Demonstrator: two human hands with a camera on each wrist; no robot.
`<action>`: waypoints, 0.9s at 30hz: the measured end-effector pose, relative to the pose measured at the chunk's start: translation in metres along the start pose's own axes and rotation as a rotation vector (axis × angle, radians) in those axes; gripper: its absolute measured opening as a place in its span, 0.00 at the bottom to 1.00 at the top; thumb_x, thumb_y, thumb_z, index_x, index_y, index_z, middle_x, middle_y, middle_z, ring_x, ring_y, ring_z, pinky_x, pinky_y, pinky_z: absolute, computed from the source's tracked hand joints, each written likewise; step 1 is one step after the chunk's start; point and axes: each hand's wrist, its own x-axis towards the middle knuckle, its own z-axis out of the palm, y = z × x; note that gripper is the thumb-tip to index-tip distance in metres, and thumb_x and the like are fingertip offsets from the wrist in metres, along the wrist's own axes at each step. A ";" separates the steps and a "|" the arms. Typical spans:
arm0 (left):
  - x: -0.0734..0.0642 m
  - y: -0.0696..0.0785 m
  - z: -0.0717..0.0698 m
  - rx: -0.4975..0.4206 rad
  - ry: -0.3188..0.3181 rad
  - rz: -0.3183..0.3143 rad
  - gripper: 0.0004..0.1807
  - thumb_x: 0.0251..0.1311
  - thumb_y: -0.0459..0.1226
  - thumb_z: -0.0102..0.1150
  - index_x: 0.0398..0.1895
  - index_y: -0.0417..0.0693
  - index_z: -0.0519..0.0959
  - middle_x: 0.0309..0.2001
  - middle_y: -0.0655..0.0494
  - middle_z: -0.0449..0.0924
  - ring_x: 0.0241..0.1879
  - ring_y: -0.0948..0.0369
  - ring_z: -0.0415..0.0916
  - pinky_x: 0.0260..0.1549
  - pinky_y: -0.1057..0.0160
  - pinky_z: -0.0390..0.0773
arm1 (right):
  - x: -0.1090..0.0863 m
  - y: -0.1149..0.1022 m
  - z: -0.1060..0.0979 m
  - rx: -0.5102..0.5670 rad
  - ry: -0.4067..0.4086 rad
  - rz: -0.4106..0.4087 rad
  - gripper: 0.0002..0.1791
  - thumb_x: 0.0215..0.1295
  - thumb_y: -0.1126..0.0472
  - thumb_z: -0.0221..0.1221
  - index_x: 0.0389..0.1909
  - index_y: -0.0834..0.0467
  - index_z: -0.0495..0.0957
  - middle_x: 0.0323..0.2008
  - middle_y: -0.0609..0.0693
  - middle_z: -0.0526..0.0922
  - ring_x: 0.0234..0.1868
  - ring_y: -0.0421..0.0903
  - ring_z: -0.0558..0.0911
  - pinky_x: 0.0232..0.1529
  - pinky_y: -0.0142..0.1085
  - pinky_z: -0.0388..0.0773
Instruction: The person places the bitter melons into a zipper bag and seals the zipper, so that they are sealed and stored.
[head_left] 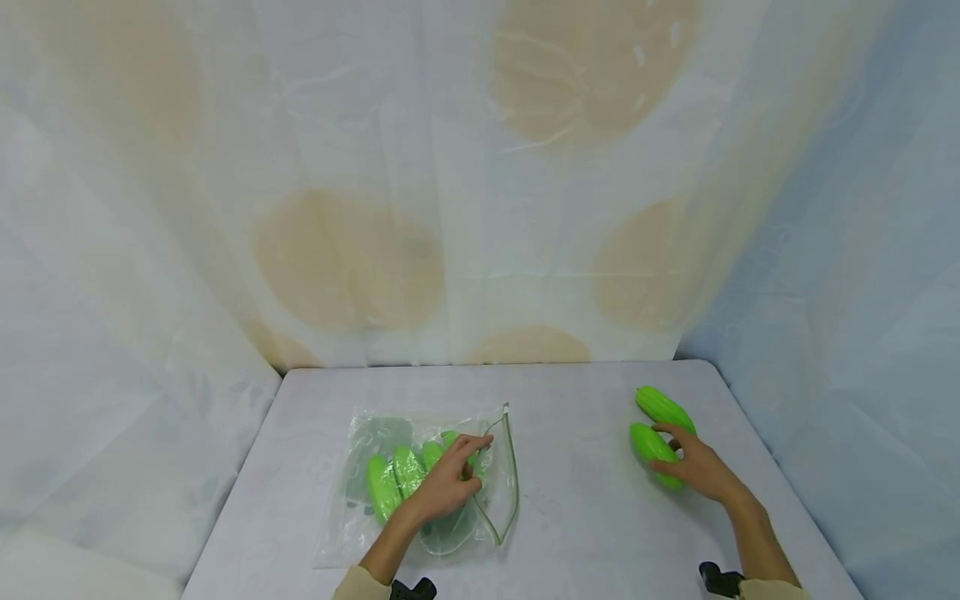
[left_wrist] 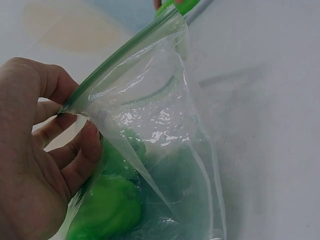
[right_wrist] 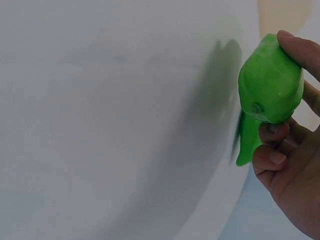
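Observation:
In the head view my left hand point(head_left: 447, 483) pinches the upper part of a clear zip bag point(head_left: 345, 533) that lies on the table with its mouth toward the right. The left wrist view shows the fingers at the bag's green zip strip point(left_wrist: 120, 57). Several bright green cucumbers point(head_left: 384, 487) are inside the bag, partly hidden by my hand. On the right, my right hand point(head_left: 701, 467) grips another green cucumber point(head_left: 651, 450) between thumb and fingers, and in the right wrist view that cucumber point(right_wrist: 270, 82) appears end-on, lifted above its shadow.
One more green cucumber point(head_left: 663, 407) lies just behind the right hand, near the table's right edge. The white table point(head_left: 570, 533) is bounded by patterned curtains point(head_left: 480, 208) at the back and sides.

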 end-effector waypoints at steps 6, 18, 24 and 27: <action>0.000 0.000 -0.001 0.005 -0.002 -0.014 0.39 0.57 0.28 0.55 0.76 0.49 0.64 0.62 0.57 0.68 0.32 0.68 0.67 0.31 0.68 0.73 | 0.011 -0.012 0.015 0.030 0.011 -0.011 0.41 0.60 0.48 0.69 0.71 0.56 0.65 0.51 0.60 0.76 0.46 0.53 0.77 0.38 0.42 0.76; 0.000 0.001 -0.003 0.008 -0.001 -0.005 0.38 0.57 0.28 0.55 0.75 0.51 0.65 0.62 0.57 0.68 0.31 0.67 0.67 0.32 0.67 0.73 | 0.032 -0.044 0.046 0.064 0.015 -0.061 0.40 0.60 0.48 0.70 0.71 0.53 0.66 0.51 0.57 0.77 0.47 0.51 0.76 0.39 0.41 0.75; 0.001 0.002 -0.003 0.009 0.002 -0.009 0.39 0.58 0.28 0.55 0.76 0.53 0.64 0.61 0.58 0.68 0.32 0.67 0.67 0.32 0.67 0.73 | 0.041 -0.060 0.060 0.082 0.006 -0.062 0.40 0.59 0.48 0.70 0.71 0.51 0.66 0.50 0.55 0.77 0.46 0.50 0.76 0.40 0.42 0.75; 0.001 0.002 -0.003 0.009 0.003 -0.005 0.39 0.58 0.27 0.55 0.76 0.51 0.64 0.61 0.57 0.69 0.31 0.67 0.67 0.32 0.67 0.72 | 0.043 -0.068 0.067 0.089 0.007 -0.069 0.40 0.59 0.48 0.71 0.71 0.50 0.67 0.49 0.54 0.77 0.45 0.49 0.76 0.40 0.42 0.75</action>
